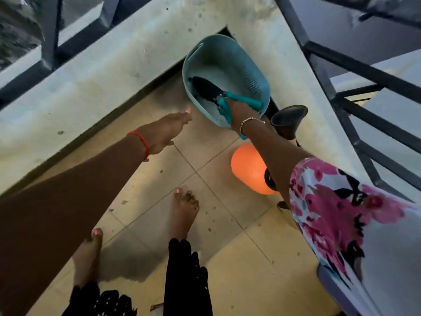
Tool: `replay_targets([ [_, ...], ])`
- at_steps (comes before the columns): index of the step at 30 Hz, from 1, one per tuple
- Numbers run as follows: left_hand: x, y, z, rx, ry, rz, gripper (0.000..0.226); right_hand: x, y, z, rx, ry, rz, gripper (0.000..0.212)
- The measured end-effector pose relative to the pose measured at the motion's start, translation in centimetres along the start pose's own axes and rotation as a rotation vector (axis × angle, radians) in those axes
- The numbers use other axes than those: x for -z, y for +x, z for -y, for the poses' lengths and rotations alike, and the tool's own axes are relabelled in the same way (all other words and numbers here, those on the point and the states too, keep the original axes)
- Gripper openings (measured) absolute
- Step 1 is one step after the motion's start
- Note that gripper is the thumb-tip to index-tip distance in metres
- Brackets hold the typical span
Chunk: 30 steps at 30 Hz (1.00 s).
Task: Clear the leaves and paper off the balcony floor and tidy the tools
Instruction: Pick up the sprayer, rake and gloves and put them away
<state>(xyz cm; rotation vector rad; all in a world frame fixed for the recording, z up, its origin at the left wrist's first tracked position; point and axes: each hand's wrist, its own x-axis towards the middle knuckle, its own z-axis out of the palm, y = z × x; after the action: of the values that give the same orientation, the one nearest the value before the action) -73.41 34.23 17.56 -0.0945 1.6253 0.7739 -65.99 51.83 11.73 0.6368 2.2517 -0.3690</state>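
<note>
While the right hand (237, 111) is clamped on the teal handles of the black-bladed garden shears (206, 88), the blades lie inside the tilted teal perforated plastic basket (255, 74) at the far corner of the tiled balcony floor (216, 220). Shears: judged stiff, fairly heavy, sharp; best held by the handles. Left hand (166, 131): empty, fingers apart, just left of the basket.
</note>
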Motion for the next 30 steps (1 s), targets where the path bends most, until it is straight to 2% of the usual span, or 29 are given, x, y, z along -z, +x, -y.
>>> replay_targets([
  [10,2.4,-2.5,-1.8,-0.057,-0.178,-0.108,0.025,2.6,-1.9,2.5,0.011,-0.07,-0.009,0.038],
  [18,5.8,-10.1,-2.7,-0.202,-0.136,-0.194,0.021,6.2,-8.5,10.2,0.132,-0.131,0.024,0.039],
  [22,8.3,-18.4,-2.6,-0.254,-0.027,-0.236,0.021,10.1,-17.4,16.5,0.272,-0.141,0.01,0.037],
  [27,12.2,-33.5,-3.5,-0.416,0.281,-0.377,0.027,18.8,-29.2,24.0,0.379,-0.132,0.001,0.034],
  [30,14.3,-43.0,-3.2,-0.517,0.439,-0.466,0.03,24.8,-36.4,28.4,0.441,-0.088,-0.129,0.035],
])
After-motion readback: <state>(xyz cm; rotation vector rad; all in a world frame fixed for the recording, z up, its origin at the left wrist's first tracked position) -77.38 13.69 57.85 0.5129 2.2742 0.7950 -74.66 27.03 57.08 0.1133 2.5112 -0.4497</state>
